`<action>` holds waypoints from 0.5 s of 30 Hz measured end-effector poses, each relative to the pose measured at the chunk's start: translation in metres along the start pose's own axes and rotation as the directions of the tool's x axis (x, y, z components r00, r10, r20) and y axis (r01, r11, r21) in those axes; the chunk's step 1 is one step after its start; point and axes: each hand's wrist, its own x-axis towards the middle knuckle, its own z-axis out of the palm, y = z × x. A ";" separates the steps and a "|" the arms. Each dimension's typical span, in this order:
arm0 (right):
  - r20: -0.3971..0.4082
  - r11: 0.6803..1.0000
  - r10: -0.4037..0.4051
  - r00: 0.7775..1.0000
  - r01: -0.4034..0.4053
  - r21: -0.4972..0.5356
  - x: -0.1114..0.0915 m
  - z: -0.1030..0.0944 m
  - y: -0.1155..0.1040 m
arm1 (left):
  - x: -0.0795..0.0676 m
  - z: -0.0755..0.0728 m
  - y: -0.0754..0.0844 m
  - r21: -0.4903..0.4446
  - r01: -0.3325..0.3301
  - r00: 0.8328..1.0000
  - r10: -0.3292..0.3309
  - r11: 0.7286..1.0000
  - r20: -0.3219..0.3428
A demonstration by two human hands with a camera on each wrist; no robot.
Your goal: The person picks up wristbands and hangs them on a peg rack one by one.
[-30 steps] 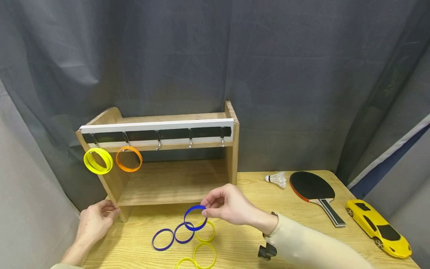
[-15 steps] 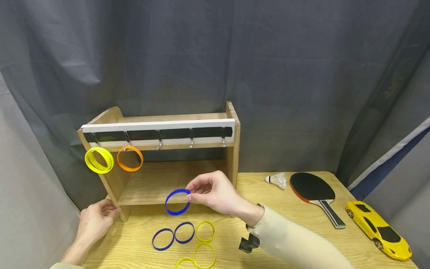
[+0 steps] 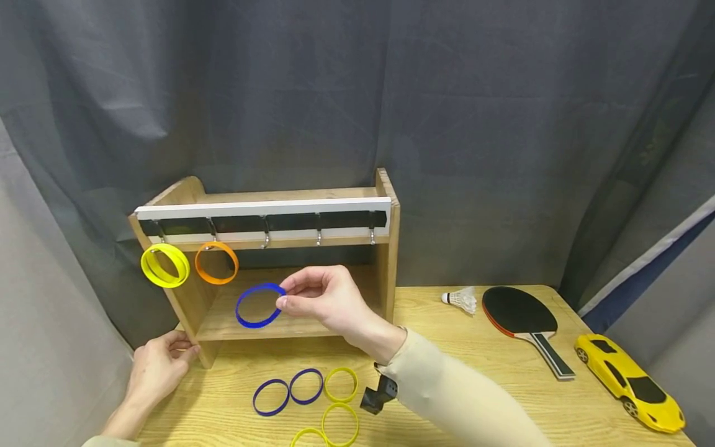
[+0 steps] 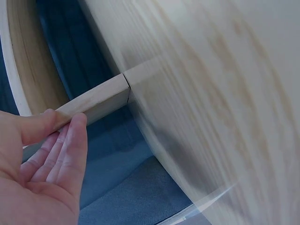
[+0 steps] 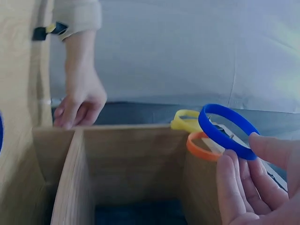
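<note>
My right hand (image 3: 329, 301) pinches a blue silicone wristband (image 3: 257, 325) between thumb and fingers, in front of the wooden rack (image 3: 389, 267) and below its hooks. The right wrist view shows the blue band (image 5: 220, 137) held at its near edge, apart from the hanging bands. My left hand (image 3: 159, 369) grips the lower front edge of the rack's left side; in the left wrist view, thumb and fingers pinch that wooden edge (image 4: 93, 96). Yellow wristbands (image 3: 164, 284) hang on the leftmost hook, an orange wristband (image 3: 218, 282) on the second. The middle hook (image 3: 265, 241) and two to its right carry nothing.
Two dark blue wristbands (image 3: 272, 414) and several yellow wristbands (image 3: 342, 442) lie on the table before the rack. To the right are a shuttlecock (image 3: 460, 300), a table tennis bat (image 3: 519, 308) and a yellow toy car (image 3: 628, 382). A grey curtain (image 3: 475, 143) hangs behind.
My right hand has lifted the blue wristband from above the table bands and carried it up and left, toward the rack's front. The left hand keeps its grip in place.
</note>
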 end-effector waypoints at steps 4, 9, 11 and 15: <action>-0.002 0.993 0.013 1.000 -0.012 0.119 0.012 0.014 -0.003 | 0.000 0.000 -0.001 0.002 -0.006 1.000 0.006 1.000 -0.001; -0.036 0.968 0.010 0.999 -0.001 0.251 0.028 0.033 0.001 | 0.000 0.000 0.000 0.006 -0.016 1.000 0.016 1.000 -0.003; -0.060 0.956 0.006 0.998 0.012 0.292 0.034 0.041 0.003 | 0.001 0.000 0.000 0.006 -0.020 1.000 0.020 1.000 -0.006; -0.106 0.924 0.033 0.994 0.010 0.383 0.046 0.059 0.006 | 0.001 0.000 0.000 0.004 -0.020 1.000 0.020 1.000 -0.012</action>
